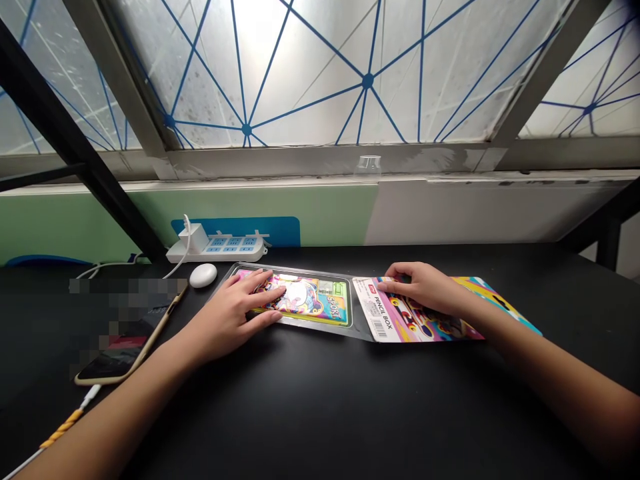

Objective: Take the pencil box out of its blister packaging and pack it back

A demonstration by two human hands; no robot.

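A colourful pencil box with a cartoon print lies in a clear plastic blister tray on the black desk. My left hand rests over its left end, fingers spread and nothing gripped. To the right, joined to or touching the tray's edge, lies a printed packaging card marked "PENCIL BOX", with a barcode. My right hand is at the card's upper edge, thumb on its face and fingers bent at the far side. My wrist and forearm hide part of the card.
At the left lies a phone in a tan case, a cable plugged in. A white oval object sits near the tray. Behind it, a white power strip holds a charger. Black metal bars slant up at the left.
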